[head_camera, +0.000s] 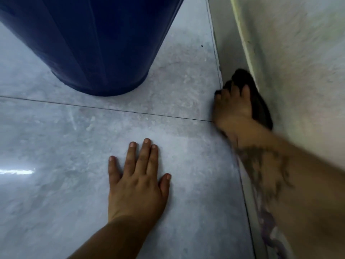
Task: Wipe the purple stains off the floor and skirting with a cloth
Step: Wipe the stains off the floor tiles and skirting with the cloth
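My right hand (231, 107) presses a dark cloth (259, 107) against the grey skirting (222, 43) where it meets the floor, and the hand is blurred. Most of the cloth is hidden under the fingers. Purple stains (268, 232) run along the skirting lower down, partly covered by my right forearm. My left hand (138, 182) lies flat on the grey floor tiles (56, 146), fingers spread, holding nothing.
A big dark blue barrel (93, 43) stands on the floor at the upper left, close to the skirting. A pale rough wall (298, 53) rises on the right. A tile joint (112, 109) crosses the floor between the barrel and my left hand.
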Motion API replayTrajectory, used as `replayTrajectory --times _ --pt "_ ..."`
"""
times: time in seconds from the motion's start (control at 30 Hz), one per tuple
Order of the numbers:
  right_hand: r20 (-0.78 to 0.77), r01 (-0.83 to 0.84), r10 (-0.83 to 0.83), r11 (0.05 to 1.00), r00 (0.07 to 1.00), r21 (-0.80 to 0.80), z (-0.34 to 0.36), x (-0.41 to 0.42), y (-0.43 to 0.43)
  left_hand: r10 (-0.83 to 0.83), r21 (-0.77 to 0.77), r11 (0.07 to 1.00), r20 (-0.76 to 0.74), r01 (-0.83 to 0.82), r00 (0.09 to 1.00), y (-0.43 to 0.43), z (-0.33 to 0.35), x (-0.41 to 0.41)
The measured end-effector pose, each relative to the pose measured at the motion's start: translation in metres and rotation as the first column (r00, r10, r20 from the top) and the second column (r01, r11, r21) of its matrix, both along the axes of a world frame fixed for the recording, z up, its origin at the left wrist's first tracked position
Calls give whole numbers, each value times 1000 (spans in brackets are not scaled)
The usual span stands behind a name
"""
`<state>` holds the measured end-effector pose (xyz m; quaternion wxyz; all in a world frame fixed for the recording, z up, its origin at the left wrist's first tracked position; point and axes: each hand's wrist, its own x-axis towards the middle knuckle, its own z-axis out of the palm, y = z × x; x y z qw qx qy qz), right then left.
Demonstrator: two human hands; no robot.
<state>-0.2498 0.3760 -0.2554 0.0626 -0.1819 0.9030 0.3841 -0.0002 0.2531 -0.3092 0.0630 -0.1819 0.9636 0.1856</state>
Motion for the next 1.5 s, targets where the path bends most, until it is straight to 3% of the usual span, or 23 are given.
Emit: replayTrajectory --times 0.13,0.23,0.33,0.47,0.6,0.67,0.83,0.93,1.0,1.07,1.13,1.17,1.23,1.27,1.33,1.4,1.43,1.5 --pt "-1 30 -30 1000 1000 -6 -5 -36 -20 -10 -20 1000 7 10 1000 -2 -4 1" --pt "-30 48 -54 983 998 -178 -8 42 12 -14 -19 1000 34 15 999 -2 -3 0" --pt "68 176 -162 918 984 -354 -2 163 58 -14 -8 1000 45 14 999 -1 0 1" --pt "202 280 -194 723 960 -632 -10 222 84 -7 15 1000 52 7 999 -2 2 1" --pt "128 189 -197 331 972 -924 -31 155 51 -31 1 1000 71 31 997 -1 6 -1" --pt "119 169 -215 229 969 -959 -38 101 28 -42 -9 999 59 43 997 -1 6 -1" --pt "87 145 -207 284 974 -948 -45 -43 -39 -51 -33 998 -36 50 998 -1 1 -2" --pt "93 153 -149 465 984 -872 -47 -95 -80 -38 -59 998 -109 31 993 -3 -5 0" --pt "73 44 29 557 997 -829 -49 -99 -99 -31 -82 996 -143 19 989 -3 -10 -2" --pt "54 -128 318 523 947 -843 -44 -78 -104 -43 -97 995 -137 30 990 -2 -11 -2" --pt "10 -286 582 414 813 -864 -40 -40 -93 -45 -93 995 -107 35 993 -3 -7 -2" --pt "8 -311 655 369 755 -876 -38 -20 -82 -44 -95 995 -93 35 995 -2 -7 -2" --pt "88 -256 707 366 702 -895 -39 13 -52 -43 -103 994 -74 36 996 0 -6 -1" --pt "118 -221 689 382 715 -897 -40 24 -35 -46 -104 994 -70 39 996 0 -5 -1" --pt "102 -143 516 414 850 -899 -41 20 -10 -45 -105 994 -69 37 997 0 -5 -1" --pt "54 -18 143 461 988 -887 -42 -8 -13 -49 -119 992 -36 45 998 1 -5 -2" --pt "39 33 2 486 999 -874 -43 -24 -23 -52 -125 991 -19 49 998 1 -5 -3" --pt "46 34 10 528 999 -849 -42 -40 -55 -47 -132 990 -9 46 999 1 -4 -3"
